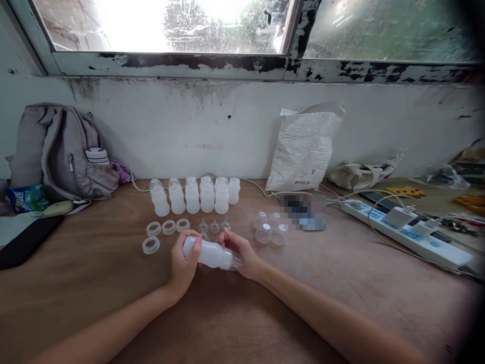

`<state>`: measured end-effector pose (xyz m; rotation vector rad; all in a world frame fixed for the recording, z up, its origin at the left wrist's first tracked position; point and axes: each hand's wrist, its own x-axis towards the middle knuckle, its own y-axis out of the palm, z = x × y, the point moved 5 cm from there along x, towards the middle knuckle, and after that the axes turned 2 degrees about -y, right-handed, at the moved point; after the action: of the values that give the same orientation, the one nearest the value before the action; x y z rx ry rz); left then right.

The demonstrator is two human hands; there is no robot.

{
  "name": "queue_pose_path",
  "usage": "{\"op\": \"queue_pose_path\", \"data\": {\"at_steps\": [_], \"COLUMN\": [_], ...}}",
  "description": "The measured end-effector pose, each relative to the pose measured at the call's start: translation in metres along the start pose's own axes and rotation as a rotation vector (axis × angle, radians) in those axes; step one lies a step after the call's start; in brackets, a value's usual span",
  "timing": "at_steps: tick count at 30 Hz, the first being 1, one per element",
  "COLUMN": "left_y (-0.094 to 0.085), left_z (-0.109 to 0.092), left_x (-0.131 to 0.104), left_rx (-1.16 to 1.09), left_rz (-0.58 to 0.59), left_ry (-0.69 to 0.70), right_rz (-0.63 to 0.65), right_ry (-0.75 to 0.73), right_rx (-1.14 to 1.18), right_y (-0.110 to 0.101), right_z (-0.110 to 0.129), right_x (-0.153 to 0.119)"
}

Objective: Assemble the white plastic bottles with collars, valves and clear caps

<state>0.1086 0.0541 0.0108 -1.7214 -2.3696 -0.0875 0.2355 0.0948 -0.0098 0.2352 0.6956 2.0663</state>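
A frosted white bottle with a clear cap lies sideways between my two hands, its capped end to the right and tilted slightly down. My left hand is wrapped round the bottle's base end. Fingers of my right hand close round the capped end. Just beyond are several white rings at the left, several clear nipples in the middle and several clear caps at the right. A row of upright frosted bottles stands behind them, most with clear caps.
A grey backpack leans on the wall at the left, near a black flat item. At the back stands a white plastic bag. A white power strip with plugs and cables lies at the right on the brown table.
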Motion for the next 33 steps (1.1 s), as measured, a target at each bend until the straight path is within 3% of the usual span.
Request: {"op": "queue_pose_path", "data": {"at_steps": [6,12,14,22,28,33], "left_y": [-0.003,-0.006,-0.006,-0.014,-0.015,-0.019], "left_z": [-0.001,0.001,0.0,-0.016,-0.017,-0.015], "left_x": [-0.005,0.001,0.001,-0.013,-0.018,-0.025], "left_rx": [0.004,-0.002,0.014,0.034,-0.062,0.01], "left_rz": [-0.046,-0.078,-0.076,-0.091,-0.03,-0.039], "left_ry": [0.013,0.006,0.028,0.444,0.537,0.571], "right_rz": [-0.044,-0.353,-0.397,-0.372,-0.299,-0.266], "right_ry": [-0.047,-0.221,-0.256,-0.382,-0.506,-0.525], "right_rx": [-0.027,-0.184,-0.242,-0.441,-0.595,-0.608], "right_y": [0.002,-0.005,-0.006,-0.007,0.011,0.016], "right_z": [-0.001,-0.005,-0.006,-0.001,0.01,0.015], "right_x": [0.0,-0.005,-0.006,-0.008,-0.027,-0.031]}}
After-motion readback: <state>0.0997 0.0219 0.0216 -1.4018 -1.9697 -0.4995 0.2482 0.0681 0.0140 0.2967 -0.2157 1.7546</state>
